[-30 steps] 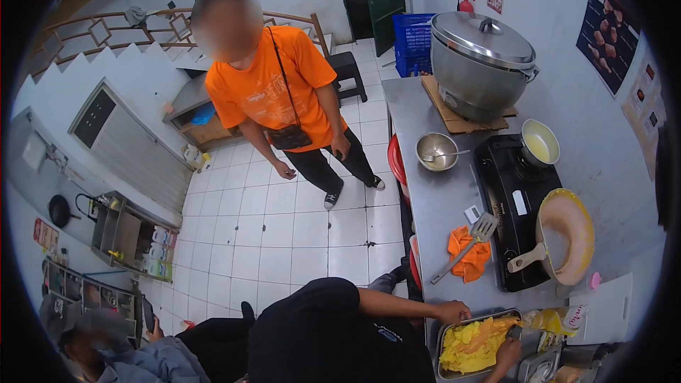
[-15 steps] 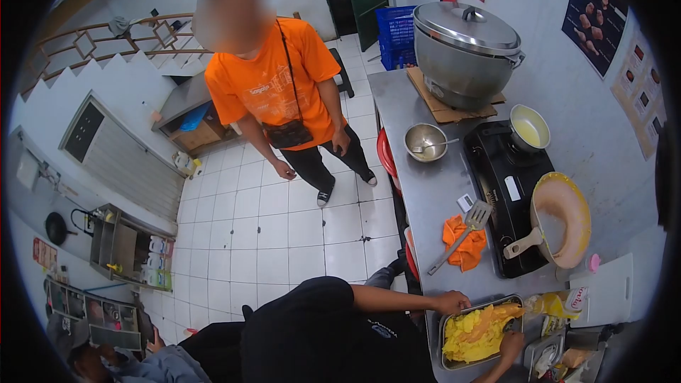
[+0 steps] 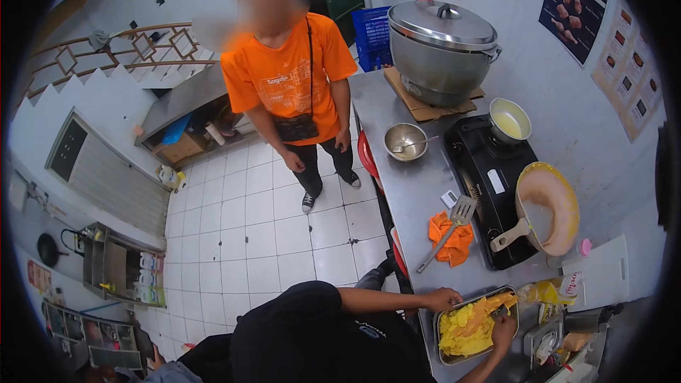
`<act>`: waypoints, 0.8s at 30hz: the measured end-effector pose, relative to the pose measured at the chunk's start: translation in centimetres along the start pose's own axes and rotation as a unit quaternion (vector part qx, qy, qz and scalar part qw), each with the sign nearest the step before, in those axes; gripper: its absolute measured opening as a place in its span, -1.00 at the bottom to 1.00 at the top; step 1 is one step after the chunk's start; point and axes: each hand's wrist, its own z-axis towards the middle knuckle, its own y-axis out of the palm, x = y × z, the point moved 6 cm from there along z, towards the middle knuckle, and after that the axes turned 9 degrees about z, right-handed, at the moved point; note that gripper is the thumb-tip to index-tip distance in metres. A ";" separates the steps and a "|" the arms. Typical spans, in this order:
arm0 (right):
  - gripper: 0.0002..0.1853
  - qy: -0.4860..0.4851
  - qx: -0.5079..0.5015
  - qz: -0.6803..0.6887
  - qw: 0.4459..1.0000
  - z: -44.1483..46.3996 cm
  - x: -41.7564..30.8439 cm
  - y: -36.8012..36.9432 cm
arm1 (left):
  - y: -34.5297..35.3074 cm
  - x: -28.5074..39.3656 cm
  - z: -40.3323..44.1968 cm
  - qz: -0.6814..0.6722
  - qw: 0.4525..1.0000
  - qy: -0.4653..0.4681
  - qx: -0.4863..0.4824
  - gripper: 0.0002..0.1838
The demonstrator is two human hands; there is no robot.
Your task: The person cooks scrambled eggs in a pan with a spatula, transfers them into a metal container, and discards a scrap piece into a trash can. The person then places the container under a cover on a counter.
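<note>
A rectangular metal tray (image 3: 443,360) filled with soft yellow food (image 3: 461,333), with an orange streak over it, rests on the steel table. My left hand (image 3: 443,299) has its fingers closed at the tray's upper left corner. Over the right part of the food is my right hand (image 3: 504,328), its fingers curled together and pointing down; what they grip is hidden. A plastic pouch with yellow contents (image 3: 543,292) lies just beyond the tray's far right corner. To the right of my right hand stands a small metal container (image 3: 545,344) with items in it.
A slotted turner (image 3: 454,225) lies across an orange cloth (image 3: 460,245). Beyond are a black stove (image 3: 489,206), a coated pan (image 3: 560,206), a small pot (image 3: 510,120), a bowl with a fork (image 3: 404,143) and a large lidded cooker (image 3: 440,50). A person in orange (image 3: 291,78) stands beside the table.
My right hand has shifted slightly up the picture over the food, while my left hand stays at the tray corner. The person in orange has stepped closer to the table. The view has turned slightly.
</note>
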 end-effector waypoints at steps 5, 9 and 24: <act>-0.75 0.058 -0.001 0.016 0.998 0.5 4.3 -1.0 | -0.3 0.5 0.4 -0.014 1.000 0.014 -0.014 -0.59; -0.67 0.014 0.011 0.007 1.000 0.1 1.2 -0.7 | -0.3 -0.1 -0.3 0.027 0.998 0.054 0.016 -0.58; -0.74 0.214 0.033 0.037 0.976 0.7 -2.0 -5.6 | -2.9 3.0 -1.2 -0.094 0.987 -0.090 -0.089 -0.55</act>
